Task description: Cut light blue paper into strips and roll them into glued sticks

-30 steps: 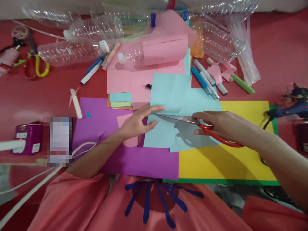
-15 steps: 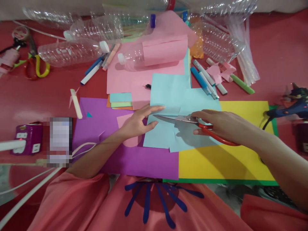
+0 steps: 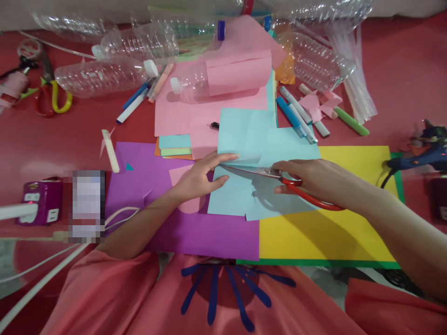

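My left hand (image 3: 199, 176) lies flat with fingers spread on the left edge of a light blue paper sheet (image 3: 244, 135), holding it down. My right hand (image 3: 314, 179) grips red-handled scissors (image 3: 279, 179), whose blades point left across the blue sheet towards my left fingertips. The blue sheet rests over a purple sheet (image 3: 174, 232) and a yellow sheet (image 3: 331, 232).
Clear plastic bottles (image 3: 104, 74) lie at the back, one wrapped in pink paper (image 3: 237, 74). Markers (image 3: 296, 116), a second pair of scissors (image 3: 52, 93), a glue gun (image 3: 422, 156) at right and a purple power strip (image 3: 42, 200) with cables at left surround the sheets.
My right hand and the scissors have slid a little to the left along the blue sheet. My left hand has stayed in place.
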{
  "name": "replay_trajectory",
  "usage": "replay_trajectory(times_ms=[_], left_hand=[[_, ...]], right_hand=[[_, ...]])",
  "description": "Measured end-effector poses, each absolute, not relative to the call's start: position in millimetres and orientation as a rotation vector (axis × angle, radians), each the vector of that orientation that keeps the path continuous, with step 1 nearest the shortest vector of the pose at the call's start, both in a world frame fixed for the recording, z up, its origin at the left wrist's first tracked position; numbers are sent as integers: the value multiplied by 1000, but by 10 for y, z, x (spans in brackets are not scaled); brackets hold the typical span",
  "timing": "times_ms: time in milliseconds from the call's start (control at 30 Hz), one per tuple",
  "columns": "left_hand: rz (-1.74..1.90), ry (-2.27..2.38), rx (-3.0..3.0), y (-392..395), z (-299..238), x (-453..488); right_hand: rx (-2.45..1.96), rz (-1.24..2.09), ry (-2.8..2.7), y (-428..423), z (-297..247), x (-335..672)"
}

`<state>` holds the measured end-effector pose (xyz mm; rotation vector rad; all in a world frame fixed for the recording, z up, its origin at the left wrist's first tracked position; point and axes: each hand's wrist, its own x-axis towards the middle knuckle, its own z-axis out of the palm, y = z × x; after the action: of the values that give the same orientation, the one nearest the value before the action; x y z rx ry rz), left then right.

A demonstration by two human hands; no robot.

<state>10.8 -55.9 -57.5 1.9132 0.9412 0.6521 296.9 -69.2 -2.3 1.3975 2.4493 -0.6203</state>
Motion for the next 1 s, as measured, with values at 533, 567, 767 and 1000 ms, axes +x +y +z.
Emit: replay_trajectory(times_ms=[533,567,767,1000], left_hand=[[661,925,1915,-549,-604,96],[653,933,1916,-551,-602,96],[608,955,1929,-568,-587,106],[610,942,1927,-562,-585,103]], right_hand=[[1421,-645,2405,-679,-7,3009],[1422,-645,2406,-678,-5,3003],[1406,-629,2449,-675,-33,2956],[1398,-627,2452,-664,-33,2940]])
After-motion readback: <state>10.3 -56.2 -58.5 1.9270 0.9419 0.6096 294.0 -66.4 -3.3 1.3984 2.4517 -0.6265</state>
